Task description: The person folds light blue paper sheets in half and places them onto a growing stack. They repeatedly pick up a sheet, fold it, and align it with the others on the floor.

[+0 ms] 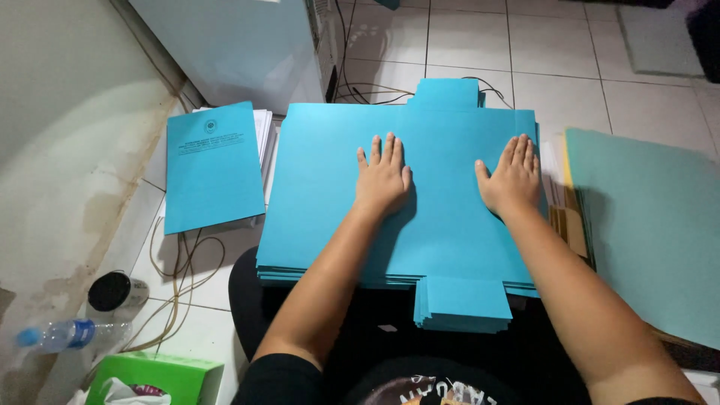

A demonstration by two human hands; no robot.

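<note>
Nearest the camera is the person's lap in dark clothing, and across it rests a big stack of blue card sheets [442,225], each cut with a tab at the near and far edge. Both hands lie flat on the top sheet, fingers spread and grasping nothing: the left hand [383,178] near the middle, the right hand [512,176] towards the right edge. The sheets look light and fairly stiff singly, but the stack is probably heavy and slippery between layers (smooth card slides easily); lifting one sheet by an edge or a tab looks the surest hold.

To the right lies a paler green sheet pile [652,225] on the tiled floor [645,105]. To the left, a blue printed cover [214,166] tops a white paper stack. Smaller things sit at lower left: a green tissue box [161,377], a plastic bottle [64,334], and a dark round lid or jar [112,291], hard to identify.
</note>
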